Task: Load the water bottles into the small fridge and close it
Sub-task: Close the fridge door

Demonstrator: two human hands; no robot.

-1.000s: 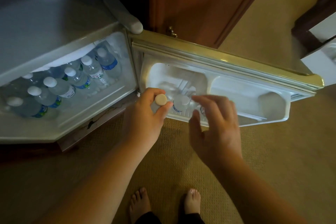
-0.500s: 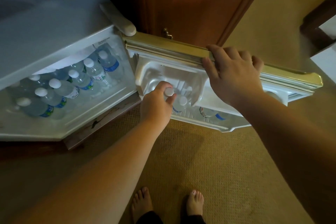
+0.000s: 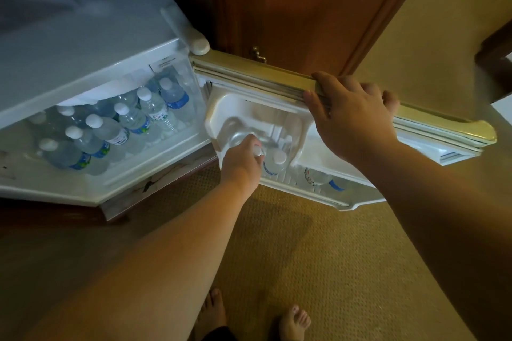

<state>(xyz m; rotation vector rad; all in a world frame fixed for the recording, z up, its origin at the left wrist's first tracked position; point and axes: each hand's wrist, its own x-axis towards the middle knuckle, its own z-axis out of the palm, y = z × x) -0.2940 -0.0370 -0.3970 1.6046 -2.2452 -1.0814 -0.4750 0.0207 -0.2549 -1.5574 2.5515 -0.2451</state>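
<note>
Carpeted floor (image 3: 318, 257) before the open fridge (image 3: 83, 63), its shelf already packed with bottles (image 3: 122, 124): left hand (image 3: 241, 163) grips a bottle's cap (image 3: 258, 150) in the door rack (image 3: 304, 183), right hand (image 3: 352, 116) clasps the door's top edge (image 3: 249, 69); closing remains.

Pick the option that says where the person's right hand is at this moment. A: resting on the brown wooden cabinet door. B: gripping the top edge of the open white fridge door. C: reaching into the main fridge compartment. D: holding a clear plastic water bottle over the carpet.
B: the right hand is curled over the top edge of the open white fridge door, while the left hand holds the white-capped clear plastic water bottle in the door shelf.
</note>
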